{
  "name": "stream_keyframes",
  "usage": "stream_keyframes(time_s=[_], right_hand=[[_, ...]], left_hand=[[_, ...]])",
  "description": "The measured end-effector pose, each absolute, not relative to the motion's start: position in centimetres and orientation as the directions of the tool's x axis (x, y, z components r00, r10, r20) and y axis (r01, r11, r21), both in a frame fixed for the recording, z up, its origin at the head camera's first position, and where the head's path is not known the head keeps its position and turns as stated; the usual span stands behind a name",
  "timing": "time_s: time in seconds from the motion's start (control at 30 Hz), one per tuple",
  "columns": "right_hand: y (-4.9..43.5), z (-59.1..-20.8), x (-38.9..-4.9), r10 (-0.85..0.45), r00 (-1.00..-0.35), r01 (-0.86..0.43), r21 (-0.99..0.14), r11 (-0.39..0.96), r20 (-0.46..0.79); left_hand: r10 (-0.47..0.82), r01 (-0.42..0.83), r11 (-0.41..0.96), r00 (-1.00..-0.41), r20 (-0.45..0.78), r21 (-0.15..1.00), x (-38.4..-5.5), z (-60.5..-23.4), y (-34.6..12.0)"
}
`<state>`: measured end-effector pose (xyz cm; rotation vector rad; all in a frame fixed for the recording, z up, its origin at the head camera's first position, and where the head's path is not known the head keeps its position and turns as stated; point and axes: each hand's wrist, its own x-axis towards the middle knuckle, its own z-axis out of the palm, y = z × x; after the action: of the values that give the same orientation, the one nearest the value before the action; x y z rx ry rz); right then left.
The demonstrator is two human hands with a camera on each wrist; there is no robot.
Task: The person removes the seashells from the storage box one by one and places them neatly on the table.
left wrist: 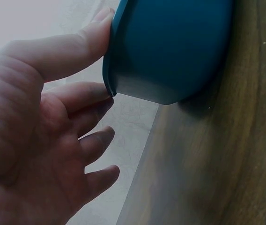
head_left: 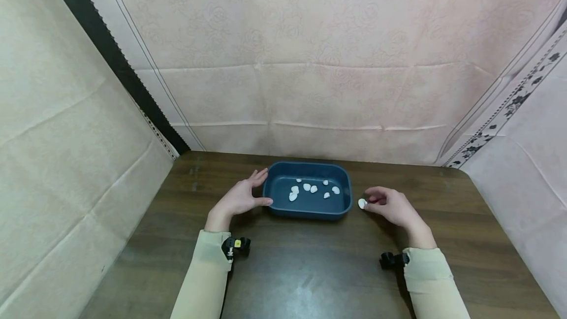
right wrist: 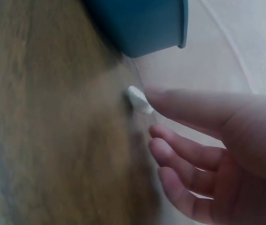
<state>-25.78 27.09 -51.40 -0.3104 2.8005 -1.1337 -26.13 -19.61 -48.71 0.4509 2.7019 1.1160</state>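
A dark blue rectangular tray [head_left: 310, 213] stands on the wooden table with several small white pebbles [head_left: 306, 187] scattered on its bottom. My left hand [head_left: 241, 195] is at the tray's left end, thumb and fingers spread and fairly straight, touching its rim. In the left wrist view the thumb tip lies against the tray's rim [left wrist: 108, 70], and the other fingers are stretched out below. To the right of the tray, my right hand [head_left: 392, 206] pinches one white pebble [right wrist: 140, 100] at its fingertips, close over the table. The remaining right fingers are loosely bent.
The brown wooden table [head_left: 305, 265] spreads around the tray. Pale patterned cloth [head_left: 332, 87] hangs behind it and on both sides. A dark strip [head_left: 119, 63] runs down the back left corner. Black straps with small devices [head_left: 394, 261] sit at both wrists.
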Motion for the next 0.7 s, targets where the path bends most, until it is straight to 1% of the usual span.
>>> stream_keyframes(time_s=[0.17, 0.27, 0.37, 0.43, 0.53, 0.6, 0.7], right_hand=[[26.1, -50.1, -25.7, -0.175, -0.979, -0.197, -0.694, 0.692, 0.103], [24.3, -49.0, -25.7, -0.154, -0.972, -0.235, -0.710, 0.664, 0.178], [21.8, -47.9, -25.7, -0.173, -0.957, -0.289, -0.726, 0.624, 0.232], [19.9, -47.5, -25.8, -0.222, -0.944, -0.331, -0.730, 0.598, 0.246], [16.8, -47.4, -26.5, -0.342, -0.908, -0.402, -0.727, 0.556, 0.240], [14.8, -47.6, -27.2, -0.430, -0.878, -0.434, -0.727, 0.533, 0.209], [12.4, -48.4, -28.0, -0.520, -0.843, -0.436, -0.737, 0.516, 0.135]], left_hand=[[0.344, 0.209, 0.671, -0.938, -0.048, 0.712, -26.0, -48.7, -19.6], [0.343, 0.208, 0.670, -0.938, -0.049, 0.713, -25.9, -48.6, -19.5], [0.346, 0.205, 0.674, -0.936, -0.058, 0.710, -25.9, -48.6, -19.4], [0.345, 0.203, 0.674, -0.936, -0.061, 0.710, -25.9, -48.6, -19.4], [0.338, 0.198, 0.674, -0.939, -0.059, 0.712, -25.9, -48.6, -19.4], [0.334, 0.197, 0.671, -0.941, -0.054, 0.715, -25.9, -48.6, -19.4], [0.334, 0.195, 0.671, -0.941, -0.057, 0.715, -25.8, -48.6, -19.4]])
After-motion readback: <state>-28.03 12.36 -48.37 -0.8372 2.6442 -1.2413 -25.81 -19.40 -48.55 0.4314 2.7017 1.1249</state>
